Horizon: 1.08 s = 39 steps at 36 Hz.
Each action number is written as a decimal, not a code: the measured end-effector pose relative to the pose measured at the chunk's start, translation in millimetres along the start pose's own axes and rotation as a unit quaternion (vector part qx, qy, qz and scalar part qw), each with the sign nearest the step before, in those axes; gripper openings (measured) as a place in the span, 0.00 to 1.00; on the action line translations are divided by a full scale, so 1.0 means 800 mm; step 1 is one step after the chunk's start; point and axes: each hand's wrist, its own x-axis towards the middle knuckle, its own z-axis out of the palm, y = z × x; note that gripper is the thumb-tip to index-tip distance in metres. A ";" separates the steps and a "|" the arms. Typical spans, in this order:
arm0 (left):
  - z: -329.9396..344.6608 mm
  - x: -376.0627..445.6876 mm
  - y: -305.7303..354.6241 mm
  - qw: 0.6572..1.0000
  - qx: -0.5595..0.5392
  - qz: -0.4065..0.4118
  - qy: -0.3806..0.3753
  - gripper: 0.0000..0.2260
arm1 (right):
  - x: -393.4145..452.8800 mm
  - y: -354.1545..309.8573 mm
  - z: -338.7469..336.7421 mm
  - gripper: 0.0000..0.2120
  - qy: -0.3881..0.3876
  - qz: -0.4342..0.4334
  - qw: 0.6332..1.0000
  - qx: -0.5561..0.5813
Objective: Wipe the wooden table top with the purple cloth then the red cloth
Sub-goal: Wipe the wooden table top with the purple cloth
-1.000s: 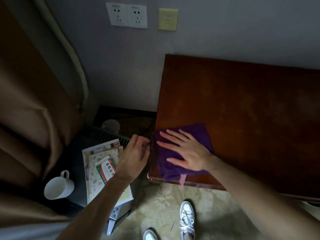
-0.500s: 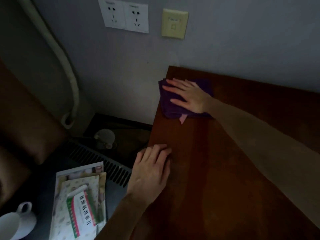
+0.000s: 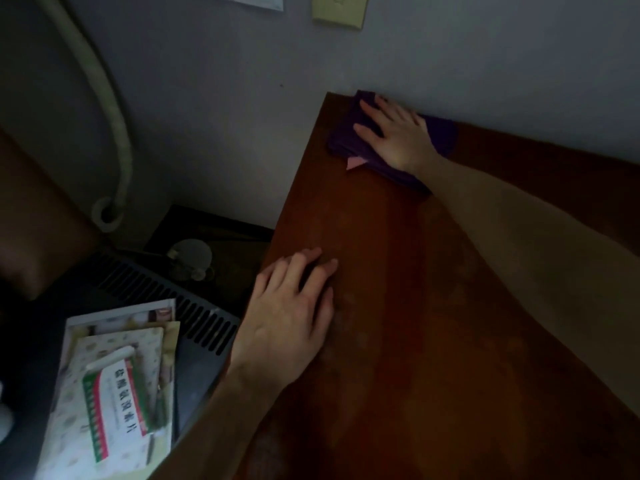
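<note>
Head view: our right hand lies flat, fingers straight, pressing the purple cloth, which has slid from the near left edge of the wooden table top up into its far corner against the wall. Our left hand, fingers relaxed, now rests on the table's left edge, so we judge the purple pass underway; no red cloth shows.

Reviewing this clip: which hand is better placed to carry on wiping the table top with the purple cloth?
Right. The right hand lies flat on the purple cloth at the table top's far corner by the wall. The left hand rests on bare wood at the near left edge, apart from the cloth.
</note>
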 end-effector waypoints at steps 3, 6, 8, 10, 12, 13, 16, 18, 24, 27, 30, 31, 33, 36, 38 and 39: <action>0.001 0.002 -0.001 1.000 0.006 0.002 0.008 0.19 | -0.042 -0.005 0.001 0.33 -0.002 0.042 0.999 0.014; 0.002 0.001 -0.001 1.000 0.008 0.011 0.023 0.18 | -0.104 -0.013 0.005 0.33 0.012 0.066 0.998 0.016; 0.002 -0.001 -0.001 0.999 0.004 0.020 0.036 0.18 | -0.155 -0.019 0.010 0.33 0.018 0.076 0.997 0.012; 0.002 -0.003 0.000 0.999 -0.002 0.030 0.042 0.19 | -0.210 -0.028 0.015 0.32 0.025 0.087 0.996 0.011; 0.002 -0.005 -0.002 0.998 -0.005 0.034 0.043 0.19 | -0.267 -0.041 0.022 0.32 0.030 0.091 0.995 0.006; 0.002 -0.006 -0.002 0.999 -0.004 0.033 0.043 0.20 | -0.295 -0.049 0.026 0.33 0.036 0.093 0.995 0.001; 0.001 -0.008 -0.001 0.999 0.000 0.032 0.040 0.21 | -0.381 -0.076 0.038 0.36 0.059 0.090 0.994 -0.009; -0.002 -0.010 0.000 0.999 0.004 0.036 0.038 0.20 | -0.434 -0.094 0.044 0.35 0.063 0.067 0.996 -0.017; -0.006 -0.006 0.021 0.998 0.021 0.061 0.006 0.19 | -0.512 -0.092 0.039 0.34 -0.006 -0.073 0.997 -0.026; -0.005 0.003 0.037 0.997 0.010 0.081 0.006 0.18 | -0.488 -0.059 0.024 0.33 -0.040 -0.142 0.989 -0.017; 0.000 0.010 0.045 0.998 -0.013 0.054 -0.002 0.19 | -0.447 -0.017 0.013 0.32 -0.062 -0.191 0.979 -0.021; 0.002 0.010 0.046 0.999 -0.018 0.042 -0.004 0.19 | -0.431 -0.004 0.011 0.32 -0.063 -0.199 0.978 -0.025; 0.009 0.007 0.047 0.999 -0.008 0.032 -0.010 0.21 | -0.395 0.023 0.004 0.31 -0.059 -0.214 0.975 -0.026; 0.015 0.003 0.050 0.999 0.023 0.045 -0.014 0.22 | -0.333 0.060 -0.008 0.30 -0.062 -0.224 0.972 -0.038; 0.015 0.004 0.051 0.998 0.035 0.046 -0.018 0.22 | -0.290 0.083 -0.015 0.29 -0.058 -0.222 0.972 -0.055; 0.015 0.004 0.051 0.998 0.040 0.044 -0.025 0.23 | -0.270 0.092 -0.018 0.29 -0.057 -0.220 0.972 -0.062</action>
